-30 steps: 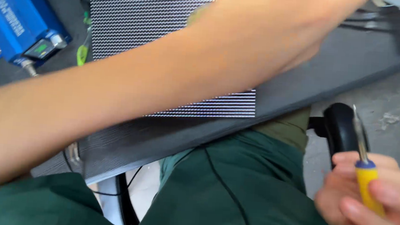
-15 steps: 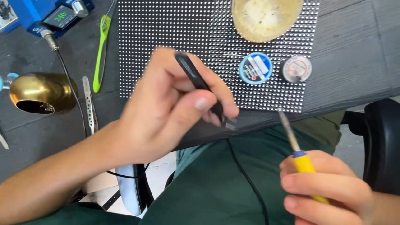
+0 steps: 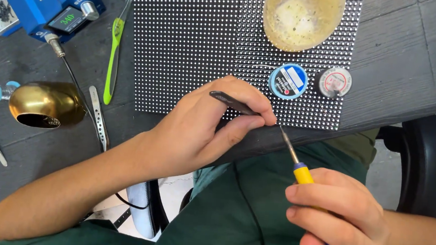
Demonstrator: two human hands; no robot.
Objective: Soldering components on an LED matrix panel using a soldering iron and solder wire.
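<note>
left hand (image 3: 201,131) pinches a black tweezer-like tool (image 3: 232,103) between thumb and forefinger, over the 6 o'clock edge of the dotted led panel (image 3: 193,43). right hand (image 3: 337,220) is wrapped closed around a soldering iron (image 3: 302,170) (yellow collar, blue handle), its tip pointing to 11 o'clock and meeting the tool tip. solder spool (image 3: 287,81) lies at 12 o'clock from that tip.

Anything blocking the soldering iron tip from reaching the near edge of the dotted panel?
Nothing visible does. The soldering iron tip points at the panel edge beside the left hand fingertips, which hold dark tweezers.
</note>
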